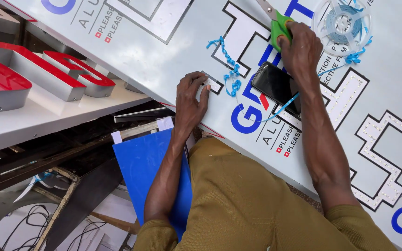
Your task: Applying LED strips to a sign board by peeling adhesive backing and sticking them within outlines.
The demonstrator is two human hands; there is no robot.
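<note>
Scissors [279, 25], one pair, green handles, gripped in your right hand [300, 49] near top of white sheet panel [164, 60]. Your left hand [189, 100], fingers curled, presses one small white strip piece [211, 84] onto panel. One black phone [275, 86] beside blue ribbon [231, 69]. Two red channel letters [47, 76] on shelf.

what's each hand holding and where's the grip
The right hand holds scissors by their green handles. The left hand pins a short piece of LED strip to the panel with its fingertips.
</note>
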